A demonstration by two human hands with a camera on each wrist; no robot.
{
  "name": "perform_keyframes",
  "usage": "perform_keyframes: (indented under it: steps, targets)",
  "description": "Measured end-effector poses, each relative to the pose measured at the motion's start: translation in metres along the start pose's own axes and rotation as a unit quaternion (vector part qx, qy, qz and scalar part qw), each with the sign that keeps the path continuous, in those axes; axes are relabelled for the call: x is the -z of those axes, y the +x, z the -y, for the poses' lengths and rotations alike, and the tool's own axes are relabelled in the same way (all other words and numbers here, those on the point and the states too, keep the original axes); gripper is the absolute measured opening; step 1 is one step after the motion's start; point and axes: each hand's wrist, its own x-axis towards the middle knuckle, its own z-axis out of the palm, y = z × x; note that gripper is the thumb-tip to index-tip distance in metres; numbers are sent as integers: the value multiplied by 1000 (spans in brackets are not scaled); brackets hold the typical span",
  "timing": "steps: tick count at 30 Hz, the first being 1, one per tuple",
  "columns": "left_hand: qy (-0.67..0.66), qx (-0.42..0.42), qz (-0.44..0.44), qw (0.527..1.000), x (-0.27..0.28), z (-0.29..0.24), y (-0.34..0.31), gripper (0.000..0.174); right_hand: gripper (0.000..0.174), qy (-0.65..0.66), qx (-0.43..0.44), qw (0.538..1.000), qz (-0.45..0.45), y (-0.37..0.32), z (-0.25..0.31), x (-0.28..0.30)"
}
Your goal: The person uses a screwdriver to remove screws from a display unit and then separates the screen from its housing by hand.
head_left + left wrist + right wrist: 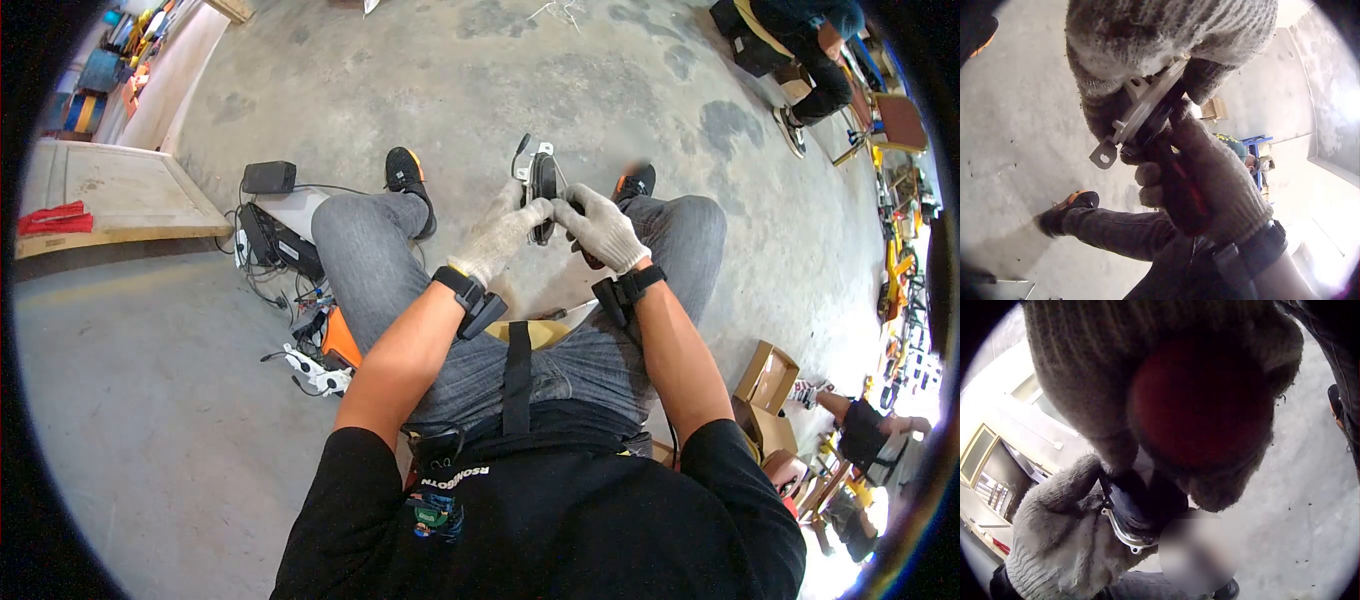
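Both hands wear light knitted gloves and meet in front of the knees. My left hand [500,232] grips a flat round part [542,195] with a black body and a pale metal flange. Perforated tabs [1105,154] stick out from that flange in the left wrist view. My right hand [605,228] curls round a thick red-and-black handle [1188,200], shaped like a screwdriver's, close against the black side of the part. The handle's round red end [1204,403] fills much of the right wrist view, and its far end is hidden by fingers.
On the floor to the left lie a black power adapter [269,178], cables and a white device [318,372]. A wooden board [120,195] with red gloves on it stands at far left. Open cardboard boxes [768,378] sit at right. Another person sits at upper right.
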Motion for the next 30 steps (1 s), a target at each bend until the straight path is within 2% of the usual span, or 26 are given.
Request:
perform_keyframes:
  steps: [3, 12, 16, 18, 19, 20, 21, 24, 28, 30]
  targets:
    - [-26, 49, 22, 998, 1, -7, -3, 48, 47, -42, -3, 999, 14, 0, 1, 1]
    - [-54, 51, -30, 997, -2, -3, 0, 51, 45, -57, 10, 998, 23, 0, 2, 0]
    - [-22, 50, -42, 998, 4, -6, 0, 52, 44, -3, 11, 1000, 17, -2, 3, 3]
    - [-109, 5, -73, 991, 9, -10, 2, 52, 46, 33, 13, 999, 6, -3, -2, 4]
    - [-120, 50, -91, 987, 15, -24, -3, 51, 50, 55, 13, 998, -6, -1, -7, 5]
    - [-136, 12, -134, 982, 18, -16, 2, 46, 55, 77, 14, 997, -18, 1, -11, 6]
    - [-127, -5, -131, 983, 30, -16, 5, 44, 61, 92, 8, 996, -9, 3, -14, 9]
    - [-141, -55, -122, 981, 48, -31, 2, 36, 63, 98, -15, 995, -31, -5, -7, 14]
    - [-224, -64, -103, 967, 57, -48, 5, 34, 72, 124, -36, 991, -43, -2, -18, 16]
    - [-233, -70, -88, 966, 68, -56, 13, 34, 70, 117, -40, 991, -43, 0, -29, 14]
